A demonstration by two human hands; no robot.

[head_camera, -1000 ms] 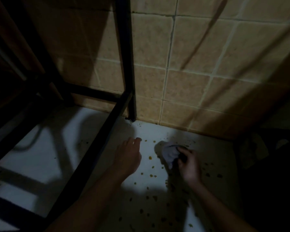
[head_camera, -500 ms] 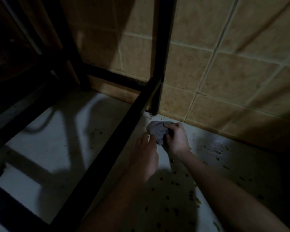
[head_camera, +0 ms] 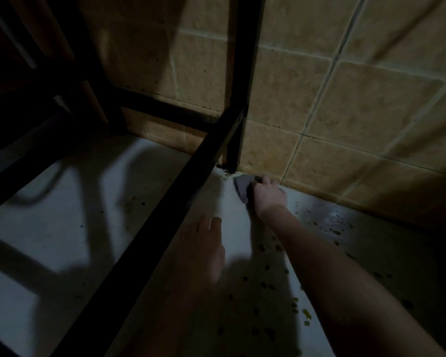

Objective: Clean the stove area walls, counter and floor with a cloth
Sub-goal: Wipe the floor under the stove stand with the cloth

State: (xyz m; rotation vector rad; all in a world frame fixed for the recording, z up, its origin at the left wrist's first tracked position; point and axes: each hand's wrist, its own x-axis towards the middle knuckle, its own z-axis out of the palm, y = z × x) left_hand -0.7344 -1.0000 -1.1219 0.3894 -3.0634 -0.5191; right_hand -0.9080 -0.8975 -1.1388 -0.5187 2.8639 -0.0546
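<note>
Floor cleaning looks partly done: the right hand (head_camera: pixel 268 195) clenches a small grey crumpled cloth (head_camera: pixel 243 188) against the white floor (head_camera: pixel 62 240) at the far corner, beside the black metal frame leg (head_camera: pixel 233 155) and beige tiled wall (head_camera: pixel 371 112). Brown specks (head_camera: pixel 265 279) remain nearer. Left hand (head_camera: pixel 201 251) rests flat, released. Shadow hides the left side.

A black metal frame (head_camera: pixel 165 215) stands on its upright leg (head_camera: pixel 242 86) in deep shadow, a low crossbar (head_camera: pixel 165 113) running along behind it, while small dark and amber specks (head_camera: pixel 268 284) lie scattered to its right.
</note>
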